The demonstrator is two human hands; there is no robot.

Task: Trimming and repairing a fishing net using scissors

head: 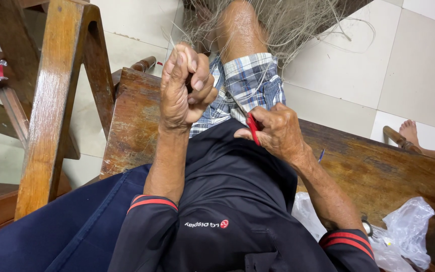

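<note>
The left hand [185, 88] is raised above the lap, fingers curled tight, its grip pinched together on fine pale monofilament strands of a tangled fishing net [283, 22]. The bulk of the net lies bunched over the knee, ahead of the blue-and-white checked shorts [247, 83], with loose loops trailing onto the pale floor tiles [348, 65].

The right hand [278, 133] sits lower, just beside the shorts, its grip clamped on a small flat red plastic netting tool [252, 130], of which only a narrow strip shows between thumb and fingers.

Judgement: the net is very light, limp and springy, and prone to snag. The thin line looks slippery and likely to cut into skin under tension, so it is best held by a pinch close to a knot rather than along a bare strand. The tool appears rigid and light.

The person sits on a worn brown wooden bench [137, 121]. A clear crumpled plastic bag [404, 226] lies at the right.
</note>
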